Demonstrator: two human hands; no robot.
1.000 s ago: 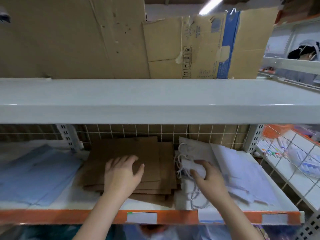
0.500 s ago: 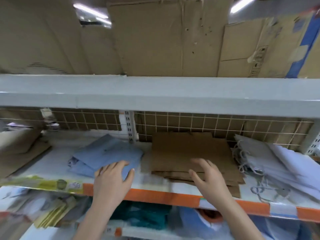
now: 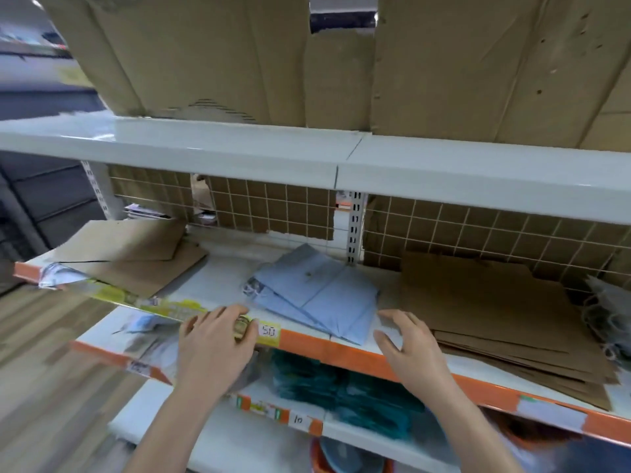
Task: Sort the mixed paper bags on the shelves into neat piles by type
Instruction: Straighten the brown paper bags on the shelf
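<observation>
A loose pile of light blue paper bags lies in the middle of the white shelf. My left hand hovers at the shelf's front edge just left of that pile, fingers spread and holding nothing. To the pile's right my right hand is also spread and empty, between the blue bags and a stack of flat brown paper bags. White bags with cord handles show at the far right edge. More brown bags lie at the shelf's left end.
A white upper shelf overhangs the working shelf, with flattened cardboard standing on it. A wire grid backs the shelf. Teal bags sit on the shelf below. The orange front strip carries price labels. Wooden floor is at the left.
The view has swung left. Both hands left the brown and white piles and moved left to either side of the blue bags.
</observation>
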